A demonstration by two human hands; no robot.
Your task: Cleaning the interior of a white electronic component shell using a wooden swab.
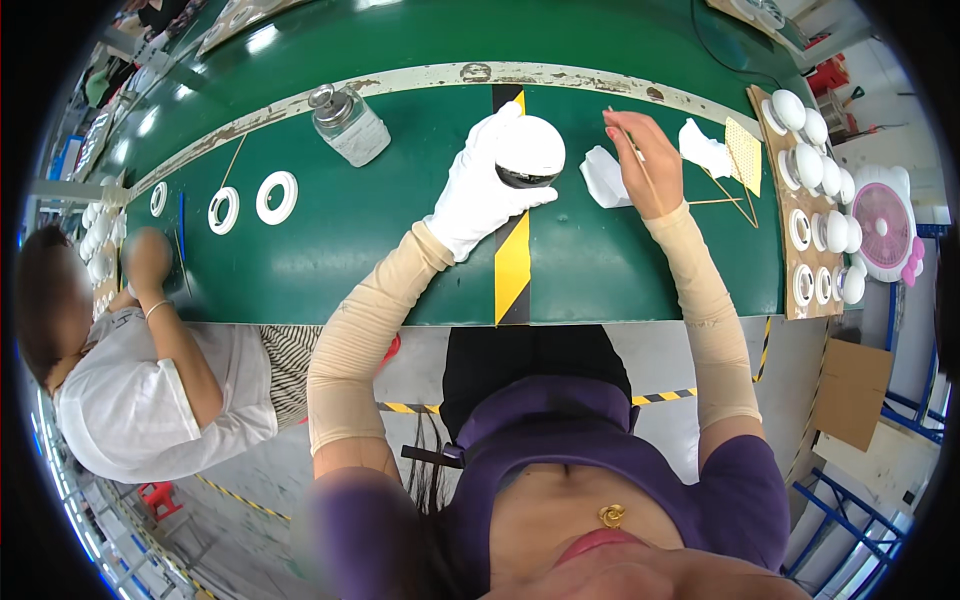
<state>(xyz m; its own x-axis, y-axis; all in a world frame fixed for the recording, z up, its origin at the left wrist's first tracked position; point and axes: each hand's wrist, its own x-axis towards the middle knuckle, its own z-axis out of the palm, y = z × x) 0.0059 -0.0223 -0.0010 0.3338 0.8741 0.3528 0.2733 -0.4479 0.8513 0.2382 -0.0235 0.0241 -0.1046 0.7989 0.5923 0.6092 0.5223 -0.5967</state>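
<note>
My left hand point(480, 190), in a white glove, grips a round white part with a black rim point(528, 153) above the green belt point(360, 235). My right hand point(645, 160) is bare and pinches a thin wooden stick point(640, 165) just to the right of that part. A crumpled white cloth point(603, 176) lies on the belt between the two hands. A yellow and black stripe point(512, 265) runs across the belt under my left wrist.
A glass bottle with a metal cap point(348, 125) stands at the back left. Two white rings point(276, 197) lie left of it. A brown board point(790, 215) on the right carries several white parts. Another person point(130, 380) sits to my left. A pink fan point(885, 225) is at far right.
</note>
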